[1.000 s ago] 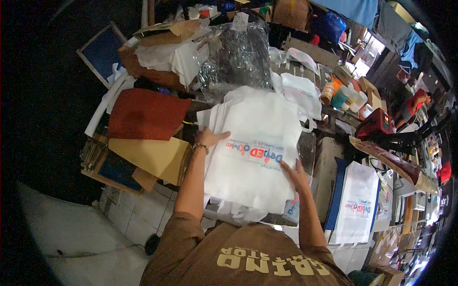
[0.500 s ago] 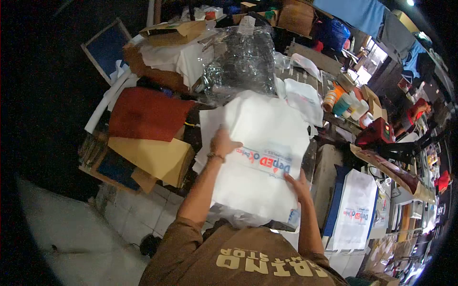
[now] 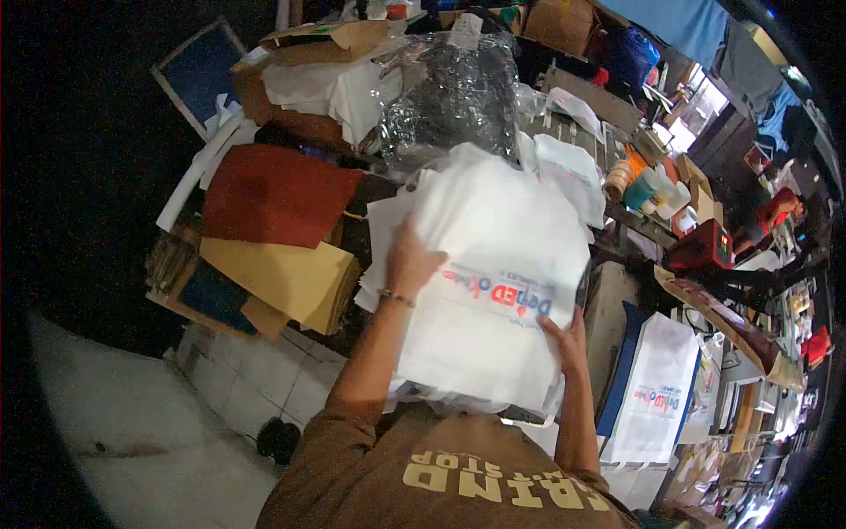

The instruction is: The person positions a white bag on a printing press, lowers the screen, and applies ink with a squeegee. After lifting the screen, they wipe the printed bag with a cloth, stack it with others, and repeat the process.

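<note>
A stack of white sheets [image 3: 485, 225], the top one printed with red and blue lettering, lies in front of my body. My left hand [image 3: 412, 262] grips the stack's left edge, with the thumb laid over the top sheet. At the right edge, beside the print, my right hand [image 3: 567, 342] holds the stack with its thumb on top and the other fingers partly hidden. The far edge of the sheets is blurred and bent upward. More white sheets stick out under the left side.
Black plastic-wrapped bundle [image 3: 454, 101] behind the stack; dark red cloth [image 3: 278, 196] and tan cardboard [image 3: 282, 278] to the left. To the right, a similar printed white sheet [image 3: 654, 388] lies on a blue board. Containers [image 3: 648, 189] stand farther back, and a person in red [image 3: 777, 212] is beyond.
The sheets and both hands have shifted slightly up and to the right, and the stack's far edge has moved. Both hands keep their hold. The whole view has shifted slightly.
</note>
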`<state>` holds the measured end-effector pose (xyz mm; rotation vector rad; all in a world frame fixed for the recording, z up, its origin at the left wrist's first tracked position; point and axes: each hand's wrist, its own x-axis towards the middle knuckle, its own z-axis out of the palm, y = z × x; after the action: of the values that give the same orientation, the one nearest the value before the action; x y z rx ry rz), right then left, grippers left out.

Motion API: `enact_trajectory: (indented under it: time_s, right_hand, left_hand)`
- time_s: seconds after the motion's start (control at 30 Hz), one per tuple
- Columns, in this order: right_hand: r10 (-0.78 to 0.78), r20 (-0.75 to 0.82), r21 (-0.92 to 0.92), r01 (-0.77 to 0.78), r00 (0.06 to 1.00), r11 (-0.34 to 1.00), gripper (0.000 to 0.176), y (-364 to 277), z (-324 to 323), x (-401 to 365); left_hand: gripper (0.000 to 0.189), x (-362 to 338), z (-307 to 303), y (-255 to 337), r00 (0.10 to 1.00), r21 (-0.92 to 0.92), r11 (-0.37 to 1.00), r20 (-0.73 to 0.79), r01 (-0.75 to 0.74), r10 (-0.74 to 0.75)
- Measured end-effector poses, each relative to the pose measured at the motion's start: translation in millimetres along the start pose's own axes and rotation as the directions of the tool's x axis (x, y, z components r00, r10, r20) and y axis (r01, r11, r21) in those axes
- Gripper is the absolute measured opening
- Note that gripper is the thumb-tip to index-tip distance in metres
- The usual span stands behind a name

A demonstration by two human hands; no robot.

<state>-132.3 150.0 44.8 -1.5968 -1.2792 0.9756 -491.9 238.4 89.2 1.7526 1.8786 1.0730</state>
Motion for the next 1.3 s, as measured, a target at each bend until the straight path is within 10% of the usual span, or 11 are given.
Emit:
enact_trajectory:
  time_s: [0.1, 0.4, 0.5, 0.57, 0.73, 0.8, 0.93, 1.1, 1.2, 1.27, 1.3]
  right_hand:
    - [0.123, 0.076, -0.043, -0.12, 0.989, 0.992, 0.083, -14, 7, 14]
    - [0.173, 0.214, -0.058, -0.164, 0.961, 0.985, 0.099, 18, 17, 40]
    - [0.165, 0.209, -0.088, -0.149, 0.964, 0.985, 0.102, 19, 19, 39]
    - [0.169, 0.202, -0.11, -0.149, 0.965, 0.983, 0.104, 20, 19, 35]
    - [0.183, 0.196, 0.136, -0.211, 0.963, 0.968, 0.087, 17, -1, -6]
    - [0.217, 0.151, 0.236, -0.248, 0.964, 0.94, 0.074, 23, -14, -28]
    - [0.37, 0.187, 0.539, -0.41, 0.91, 0.736, 0.063, 55, -43, -50]
    - [0.543, 0.364, 0.623, -0.631, 0.757, 0.462, 0.057, 86, -54, -46]
    - [0.487, 0.264, 0.591, -0.539, 0.832, 0.6, 0.058, 100, -55, -36]
    - [0.384, 0.141, 0.495, -0.401, 0.913, 0.771, 0.061, 68, -47, -32]
    - [0.278, 0.088, 0.481, -0.285, 0.957, 0.829, 0.064, 43, -42, -32]
  left_hand:
    - [0.11, -2, -15, -48, 0.985, 0.382, 0.909, -0.042, 0.17, -0.167]
    - [0.108, 6, -10, -102, 0.807, -0.116, 0.816, 0.28, 0.566, -0.52]
    - [0.106, 1, -4, -94, 0.874, 0.174, 0.857, -0.05, 0.485, -0.484]
    - [0.106, -8, -8, -75, 0.967, 0.304, 0.929, -0.201, 0.213, -0.156]
    - [0.102, -29, 15, -20, 0.994, 0.064, 0.994, -0.078, 0.085, -0.08]
    - [0.11, -40, -14, 50, 0.964, -0.049, 0.985, 0.216, 0.166, -0.152]
    - [0.101, -66, 12, 99, 0.955, 0.007, 0.966, 0.155, -0.258, 0.254]
    - [0.098, -64, 46, 97, 0.972, -0.061, 0.98, 0.13, -0.187, 0.194]
    - [0.109, -25, 40, 48, 0.881, -0.016, 0.972, 0.426, 0.236, -0.207]
    - [0.1, -18, 31, 26, 0.907, -0.315, 0.913, 0.404, 0.259, -0.118]
    - [0.092, -15, 45, 5, 0.958, -0.181, 0.97, 0.266, 0.161, -0.109]
